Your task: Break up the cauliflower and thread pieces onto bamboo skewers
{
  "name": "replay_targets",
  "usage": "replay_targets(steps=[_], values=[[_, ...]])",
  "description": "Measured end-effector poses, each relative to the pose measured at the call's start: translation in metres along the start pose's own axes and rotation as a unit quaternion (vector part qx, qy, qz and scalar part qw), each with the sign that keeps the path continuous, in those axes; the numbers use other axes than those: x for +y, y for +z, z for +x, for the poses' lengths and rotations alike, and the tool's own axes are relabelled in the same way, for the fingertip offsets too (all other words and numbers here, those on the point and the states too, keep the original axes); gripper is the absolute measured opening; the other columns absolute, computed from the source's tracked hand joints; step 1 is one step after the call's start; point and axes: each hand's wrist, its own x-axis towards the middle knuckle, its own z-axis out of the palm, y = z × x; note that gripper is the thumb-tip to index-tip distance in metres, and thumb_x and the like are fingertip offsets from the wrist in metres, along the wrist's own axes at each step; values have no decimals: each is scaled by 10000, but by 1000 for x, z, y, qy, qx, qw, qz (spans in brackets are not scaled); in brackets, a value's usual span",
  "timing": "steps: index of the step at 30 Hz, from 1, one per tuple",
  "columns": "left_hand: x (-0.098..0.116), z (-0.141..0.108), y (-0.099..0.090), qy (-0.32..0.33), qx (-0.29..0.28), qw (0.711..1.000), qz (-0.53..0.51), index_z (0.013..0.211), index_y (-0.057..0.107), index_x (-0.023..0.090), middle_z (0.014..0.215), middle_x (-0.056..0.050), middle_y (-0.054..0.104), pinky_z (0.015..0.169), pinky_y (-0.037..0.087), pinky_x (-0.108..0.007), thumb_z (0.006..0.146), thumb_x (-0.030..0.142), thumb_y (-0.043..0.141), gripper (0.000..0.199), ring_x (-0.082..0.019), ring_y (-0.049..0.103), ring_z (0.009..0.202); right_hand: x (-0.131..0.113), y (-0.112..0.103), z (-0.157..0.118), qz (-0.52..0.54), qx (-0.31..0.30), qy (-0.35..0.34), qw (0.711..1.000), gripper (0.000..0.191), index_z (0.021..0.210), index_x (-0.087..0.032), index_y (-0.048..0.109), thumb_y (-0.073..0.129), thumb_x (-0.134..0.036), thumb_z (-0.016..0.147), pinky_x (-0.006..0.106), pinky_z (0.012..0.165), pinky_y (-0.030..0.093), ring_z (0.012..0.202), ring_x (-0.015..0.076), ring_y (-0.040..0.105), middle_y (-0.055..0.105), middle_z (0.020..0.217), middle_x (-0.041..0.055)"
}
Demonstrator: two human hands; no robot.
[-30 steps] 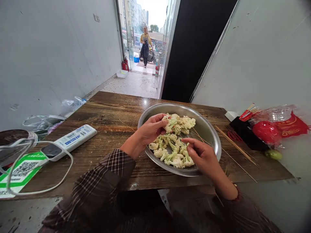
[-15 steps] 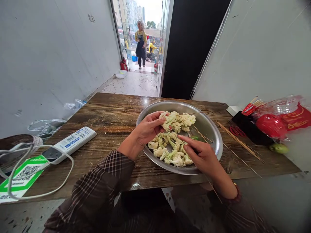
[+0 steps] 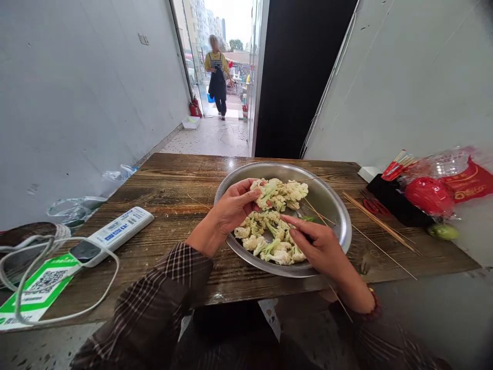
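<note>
"Holding the cauliflower [image 3: 285, 194] is the left grip [image 3: 236, 210], isn't it?"

"Yes, clamped between thumb and fingers. The bunch lies just right of that grip, above the steel bowl [image 3: 331, 203], and runs lengthwise to the right, away from the thumb."

"And the right grip [image 3: 321, 246]?"

"Thumb and fingers together, pinched on a thin stick [image 3: 341, 303], as far as I can judge. Its tail shows below the right grip, beside the wrist."

"So which way does the stick point?"

"Up and to the left, towards the underside of the bunch. That slant is the relation I'd watch: the cauliflower lies ahead and slightly left of the right grip. The tip is too fine to make out, so I can't tell whether it touches."

"Which grip is nearer the bunch?"

"The left, which touches it. The right is just below."

"Other sticks?"

"A second stick [image 3: 309, 179] juts out beyond the bunch, on the side away from the left grip; whether it pierces anything, I can't tell. The bundle [image 3: 379, 221] lies on the tabletop [image 3: 192, 177], right of the right grip."
</note>
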Motion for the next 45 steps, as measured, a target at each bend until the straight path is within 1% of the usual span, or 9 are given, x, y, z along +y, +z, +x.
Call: replay_targets(steps=[5,12,16,20,24,27,33,41,45], values=[[-1,0,0,11,0,1000,6,945,626,126,779,-16,608,519,430,-178,724,211,732,259,-94,604,643,-1,1,1,12,4,-10,1000,365,1225,-234,637,492,-184,894,292,761,548,910,183,702,720,1090,53],[-3,-1,-1,25,-7,999,25,937,629,125,802,-22,623,570,462,-193,724,236,738,264,-88,590,659,2,1,0,13,15,-14,1000,353,1211,-236,647,491,-184,898,312,811,562,948,187,699,716,1095,51],[-1,-1,2,-13,-21,1000,12,960,606,133,832,-47,652,561,460,-194,735,254,730,283,-118,630,695,3,2,-4,2,51,-38,998,342,1203,-239,652,497,-186,902,336,884,551,1018,192,677,692,1145,51],[0,-1,4,-51,-38,998,-14,957,581,140,862,-69,672,580,484,-205,743,243,723,277,-140,656,725,3,3,-7,-15,79,-55,995,339,1200,-250,653,500,-191,904,350,875,563,1008,200,682,696,1137,49],[-1,0,6,-61,-53,996,-29,940,555,149,880,-64,672,627,515,-221,742,244,729,280,-133,658,728,3,4,-8,-31,96,-61,993,343,1205,-256,650,496,-189,906,355,879,564,999,203,685,699,1131,52],[-4,0,8,-49,-54,997,-20,919,543,154,871,-48,659,632,520,-221,746,251,726,270,-126,650,734,3,4,-9,-40,97,-63,993,359,1229,-246,634,486,-175,909,340,873,564,1005,196,682,697,1138,54],[-8,-1,15,14,-29,999,22,869,546,150,830,-9,609,625,508,-213,745,257,725,243,-98,605,717,2,6,-10,-59,114,-63,990,370,1240,-238,625,465,-167,914,337,874,559,1011,194,678,699,1137,54],[-8,0,20,10,-41,999,26,844,524,152,812,-6,590,617,491,-211,748,272,724,252,-99,590,718,0,8,-10,-81,126,-68,986,384,1265,-230,606,454,-165,918,332,884,554,1015,189,676,689,1156,62],[-11,2,21,2,-48,999,25,844,535,151,835,-20,608,620,485,-207,748,277,725,247,-98,587,723,0,8,-10,-80,114,-66,988,404,1290,-237,586,438,-165,922,327,877,556,1018,190,674,692,1151,62]])
